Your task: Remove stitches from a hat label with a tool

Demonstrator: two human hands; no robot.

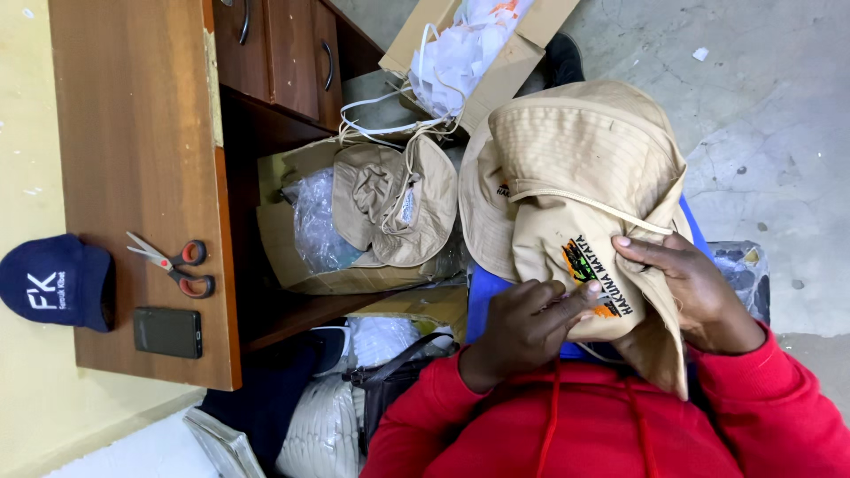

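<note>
A beige sun hat (567, 177) is pinched by the left hand (522, 327) and right hand (695, 296), fingers clamped on its embroidered flap. If that grip is loosened, the hat could be dropped onto the floor (779, 133).

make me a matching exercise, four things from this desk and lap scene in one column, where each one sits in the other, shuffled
Things:
1. scissors
2. dark phone
3. navy cap
4. beige sun hat

Places:
A. held in both hands over the lap
B. past the desk's edge, left of the scissors
C. on the wooden desk, orange handles
D. on the desk, just below the scissors

Pairs: 1-C, 2-D, 3-B, 4-A
</note>
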